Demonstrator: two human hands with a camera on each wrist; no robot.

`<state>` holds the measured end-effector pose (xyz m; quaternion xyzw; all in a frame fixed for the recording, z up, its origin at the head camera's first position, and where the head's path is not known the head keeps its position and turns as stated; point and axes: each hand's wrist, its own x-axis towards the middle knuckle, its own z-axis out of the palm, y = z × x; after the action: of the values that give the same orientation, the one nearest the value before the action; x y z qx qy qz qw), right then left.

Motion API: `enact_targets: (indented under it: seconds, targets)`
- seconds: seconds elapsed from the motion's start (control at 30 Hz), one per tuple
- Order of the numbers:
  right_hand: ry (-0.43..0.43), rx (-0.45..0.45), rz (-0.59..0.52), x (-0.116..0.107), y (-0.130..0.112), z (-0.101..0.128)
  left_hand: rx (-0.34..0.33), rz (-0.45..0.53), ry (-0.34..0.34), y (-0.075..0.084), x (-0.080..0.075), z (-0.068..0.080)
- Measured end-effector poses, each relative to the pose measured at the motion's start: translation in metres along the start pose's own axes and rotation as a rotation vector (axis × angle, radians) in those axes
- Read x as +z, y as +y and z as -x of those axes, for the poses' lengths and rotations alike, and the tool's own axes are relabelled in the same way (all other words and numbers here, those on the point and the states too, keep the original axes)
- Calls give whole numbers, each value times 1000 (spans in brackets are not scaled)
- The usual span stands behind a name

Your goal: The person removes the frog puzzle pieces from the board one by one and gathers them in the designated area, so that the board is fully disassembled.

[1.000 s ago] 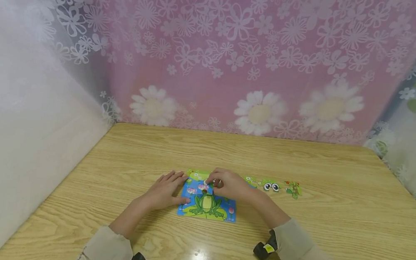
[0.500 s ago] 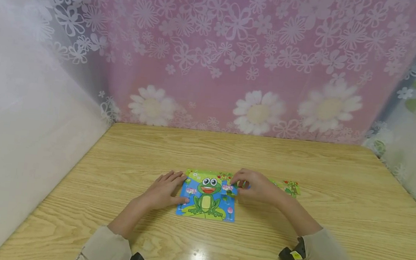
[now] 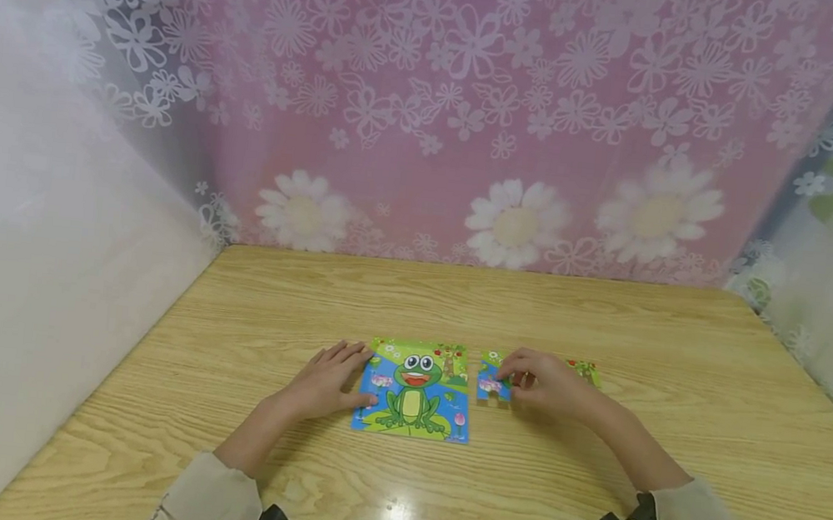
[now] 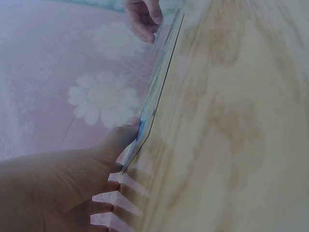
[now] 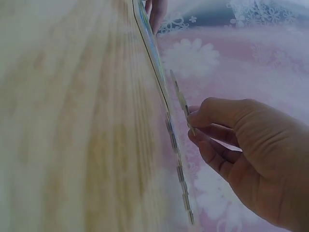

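Steadying hand: left hand (image 3: 325, 381) lies flat on the table (image 3: 606, 328), fingers straight, thumb tip touching the left edge of the frog puzzle (image 3: 415, 390); it grips nothing.
Puzzle: the frog picture lies flat near the table's middle, its right column looking unfilled; in the left wrist view it shows only edge-on (image 4: 159, 92).
Loose piece: a blue piece (image 3: 491, 384) sits just right of the puzzle, apart from its edge.
Working hand: right hand (image 3: 548, 383) pinches that piece between thumb and curled fingers; the right wrist view shows it tilted up off the table (image 5: 182, 104).
Spare pieces: more green pieces (image 3: 587, 370) lie beyond the right hand, partly covered by it.
Risk, slip: the pinch looks light and sits on one edge, so the piece could drop or twist if it is turned.
Risk, shove: pushing the piece in from the side could slide the whole puzzle, since only a thumb braces it.
Risk, jam: tabs set in at a tilt could lift neighbouring pieces.
Hard to see: the piece's print and tab shape are blurred; the count of spare pieces is unclear; both wrist views are soft and skewed.
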<state>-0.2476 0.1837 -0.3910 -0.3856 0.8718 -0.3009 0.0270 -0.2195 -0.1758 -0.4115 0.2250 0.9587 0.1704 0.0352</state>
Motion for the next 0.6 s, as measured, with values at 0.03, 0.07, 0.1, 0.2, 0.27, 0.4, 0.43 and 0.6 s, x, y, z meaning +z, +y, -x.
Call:
enact_targets:
  seconds: [0.03,0.07,0.1,0.2,0.27,0.4,0.43,0.6]
  targets:
    - [-2,3,5,0,1,2,0,0,0,0,0,0]
    - [-5,5,4,0,2,4,0,-2,1,-1,1,0]
    - [-7,5,6,1,3,5,0,-4,2,-1,1,0]
    - [-14,11,9,4,7,8,2,1,4,0,1,0]
    - [-17,15,6,6,9,10,3,10,2,1,0,1]
    - [-17,16,7,8,12,13,5,22,-2,3,-2,2]
    - [-15,12,7,8,13,13,5,22,-1,3,-2,2]
    - [-8,-17,10,9,14,13,3,17,-1,3,-2,2]
